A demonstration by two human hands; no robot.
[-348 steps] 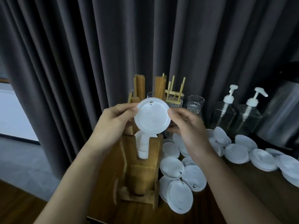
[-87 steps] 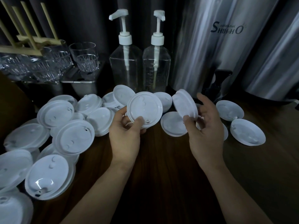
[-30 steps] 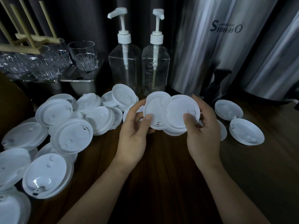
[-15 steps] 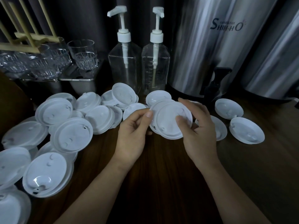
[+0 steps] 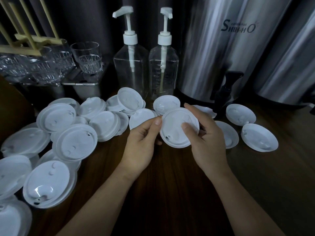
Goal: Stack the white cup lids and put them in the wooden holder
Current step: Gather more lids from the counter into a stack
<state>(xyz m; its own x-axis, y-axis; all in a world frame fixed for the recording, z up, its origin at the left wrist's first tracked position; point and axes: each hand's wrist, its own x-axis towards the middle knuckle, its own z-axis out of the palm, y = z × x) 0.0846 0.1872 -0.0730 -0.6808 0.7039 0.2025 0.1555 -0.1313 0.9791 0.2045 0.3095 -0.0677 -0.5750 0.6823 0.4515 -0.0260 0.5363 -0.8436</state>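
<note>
Both my hands hold a small stack of white cup lids (image 5: 175, 128) just above the dark wooden table (image 5: 170, 193). My left hand (image 5: 142, 142) pinches the stack's left rim with thumb on top. My right hand (image 5: 202, 133) grips its right side, thumb pressed on the top lid and fingers curled over the far edge. Several loose white lids (image 5: 75, 142) lie scattered on the left, and a few more lids (image 5: 259, 137) lie on the right. The wooden holder is out of view.
Two clear pump bottles (image 5: 146, 65) stand behind the lids. Glass tumblers (image 5: 87, 57) sit on a metal tray at back left under a wooden rack (image 5: 27, 40). Two steel urns (image 5: 221, 48) with a black tap stand at back right.
The lid in my right hand has come onto the one in my left, making one stack. Both hands have drawn together and sunk slightly toward the table.
</note>
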